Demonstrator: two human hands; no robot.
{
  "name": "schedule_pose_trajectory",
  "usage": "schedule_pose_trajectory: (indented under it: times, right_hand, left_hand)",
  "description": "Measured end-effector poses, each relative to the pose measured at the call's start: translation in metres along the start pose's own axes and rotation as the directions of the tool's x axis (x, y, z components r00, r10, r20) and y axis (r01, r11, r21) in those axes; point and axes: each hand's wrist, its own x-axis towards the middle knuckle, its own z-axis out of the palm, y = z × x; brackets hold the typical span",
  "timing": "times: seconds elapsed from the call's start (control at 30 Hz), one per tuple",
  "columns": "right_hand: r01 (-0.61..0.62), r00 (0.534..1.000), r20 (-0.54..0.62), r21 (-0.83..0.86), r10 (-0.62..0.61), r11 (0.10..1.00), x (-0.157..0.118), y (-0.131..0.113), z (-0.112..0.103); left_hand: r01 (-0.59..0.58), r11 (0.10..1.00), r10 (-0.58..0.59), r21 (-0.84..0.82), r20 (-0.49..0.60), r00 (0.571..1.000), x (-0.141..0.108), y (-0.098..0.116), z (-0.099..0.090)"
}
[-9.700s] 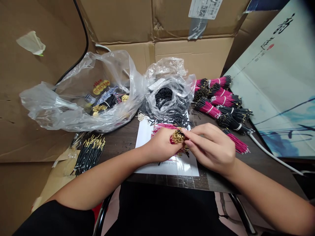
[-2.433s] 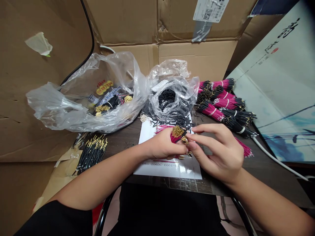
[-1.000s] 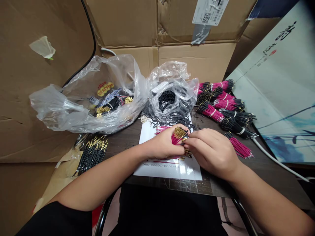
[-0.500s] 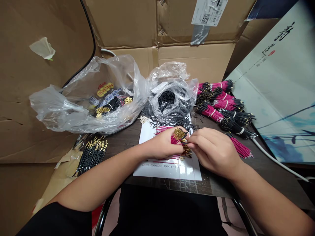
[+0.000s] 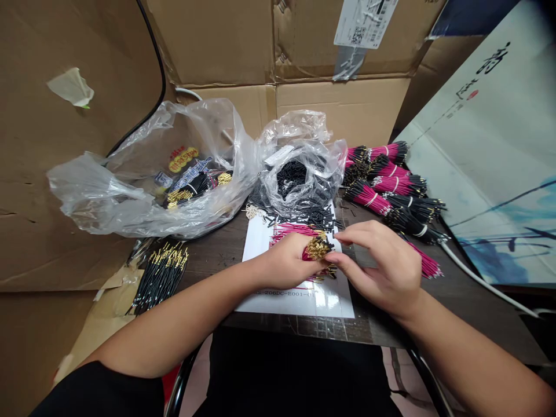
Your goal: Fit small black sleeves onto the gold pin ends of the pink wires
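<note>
A bundle of pink wires with gold tips [image 5: 318, 249] is wrapped in my left hand [image 5: 284, 262], tips toward the right. Some of the tips carry black sleeves. My right hand [image 5: 382, 263] is just right of the bundle, thumb and index finger apart, the thumb tip close to the gold ends. Below the hands lies a printed white sheet [image 5: 256, 304]. Loose pink wires [image 5: 289, 229] rest on it beyond my left hand. Behind them are scattered black sleeves [image 5: 319, 217] and an open plastic bag of black sleeves [image 5: 292, 176].
A large clear bag [image 5: 130, 200] with wire bundles stands at the left. Black wires with gold ends [image 5: 160, 275] lie left of my forearm. Tied pink and black bundles [image 5: 397, 184] are piled at the right, near a white cable [image 5: 482, 278]. Cardboard [image 5: 217, 43] stands behind.
My right thumb and index finger have parted and moved slightly off the bundle tips. My left hand has tilted and lowered a little, still holding the bundle. The view has shifted slightly.
</note>
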Motion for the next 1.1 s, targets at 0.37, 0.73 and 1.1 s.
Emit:
schedule_pose_trajectory:
  times: [0.37,0.73,1.1]
  right_hand:
    - [0.147,0.986,0.092,-0.117,-0.136,0.982,-0.009,-0.002,0.004]
    - [-0.066,0.905,0.362,-0.401,0.224,0.914,0.028,0.05,-0.007]
    - [0.176,0.763,0.615,-0.492,0.198,0.853,0.033,0.083,0.027]
  left_hand:
    - [-0.1,0.984,0.113,0.148,-0.081,0.99,0.0,-0.006,-0.001]
    - [-0.014,0.925,0.145,0.379,-0.321,0.936,-0.003,0.001,-0.013]
    - [-0.178,0.839,0.37,0.513,-0.301,0.879,-0.008,0.003,-0.014]
